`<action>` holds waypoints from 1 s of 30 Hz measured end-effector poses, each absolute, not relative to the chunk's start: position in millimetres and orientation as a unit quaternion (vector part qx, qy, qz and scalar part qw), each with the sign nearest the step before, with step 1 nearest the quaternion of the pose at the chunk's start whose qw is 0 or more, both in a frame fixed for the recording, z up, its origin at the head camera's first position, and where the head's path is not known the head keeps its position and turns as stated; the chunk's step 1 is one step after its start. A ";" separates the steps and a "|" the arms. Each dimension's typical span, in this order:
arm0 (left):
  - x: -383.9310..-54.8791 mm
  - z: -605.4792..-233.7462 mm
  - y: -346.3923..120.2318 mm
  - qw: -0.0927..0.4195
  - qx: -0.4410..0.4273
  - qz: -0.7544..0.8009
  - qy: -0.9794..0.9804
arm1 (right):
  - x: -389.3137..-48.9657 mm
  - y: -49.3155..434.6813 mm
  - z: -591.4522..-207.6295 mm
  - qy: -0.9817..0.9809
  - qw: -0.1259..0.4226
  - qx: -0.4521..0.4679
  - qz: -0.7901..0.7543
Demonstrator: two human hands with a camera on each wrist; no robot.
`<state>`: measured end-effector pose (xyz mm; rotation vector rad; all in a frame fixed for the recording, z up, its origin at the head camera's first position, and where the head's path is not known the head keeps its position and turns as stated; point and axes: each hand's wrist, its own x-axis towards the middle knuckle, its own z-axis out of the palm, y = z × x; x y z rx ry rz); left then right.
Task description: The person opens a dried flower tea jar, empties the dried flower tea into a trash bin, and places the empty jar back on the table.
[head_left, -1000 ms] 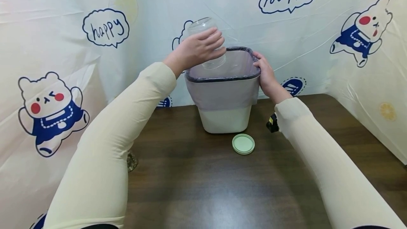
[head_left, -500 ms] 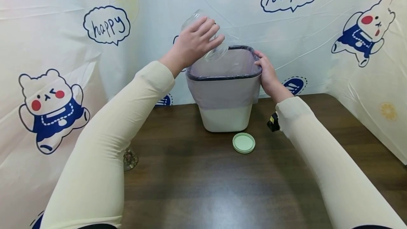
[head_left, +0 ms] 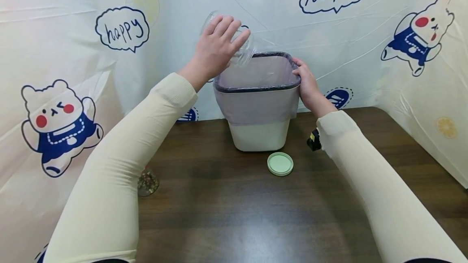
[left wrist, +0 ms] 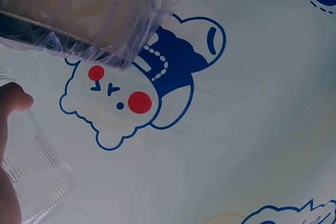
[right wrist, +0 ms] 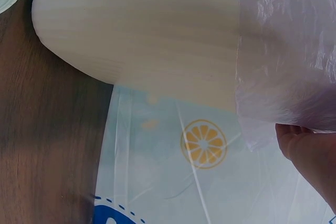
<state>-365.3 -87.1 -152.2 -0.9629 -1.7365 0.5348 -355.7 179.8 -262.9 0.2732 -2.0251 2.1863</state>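
While left grip (head_left: 216,48) holds a tilted clear jar (head_left: 246,53) near the lined bin (head_left: 260,136), right grip (head_left: 308,85) clasps the bin's rim (head_left: 258,90) at right.

To the right of the left hand (head_left: 216,46) and its tilted clear jar (head_left: 245,53), the air over the mouth of the bin (head_left: 257,137) lies open as far as the right hand (head_left: 308,84), which grips the rim there. Below that gap, the bin wall bars a sideways pass; beyond both hands hangs a patterned curtain (head_left: 175,15). Nearer than the grips, a broad lane runs over the table (head_left: 219,218) between the sleeves (head_left: 365,173), the green lid (head_left: 280,164) a low obstacle before the bin.
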 end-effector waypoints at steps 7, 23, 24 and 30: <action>-362.0 -151.9 -90.5 0.478 -0.375 0.167 -0.776 | -356.4 180.7 -263.2 -0.679 0.075 0.089 0.725; -351.9 -155.7 -104.7 0.404 -0.250 -0.007 -0.880 | -358.1 180.5 -264.3 -0.679 0.079 0.091 0.725; -351.3 -156.4 -105.9 0.405 -0.245 -0.017 -0.881 | -358.2 180.4 -264.2 -0.679 0.079 0.091 0.724; -347.4 -159.4 -112.0 0.384 -0.189 -0.109 -0.897 | -359.2 179.7 -264.4 -0.676 0.079 0.087 0.728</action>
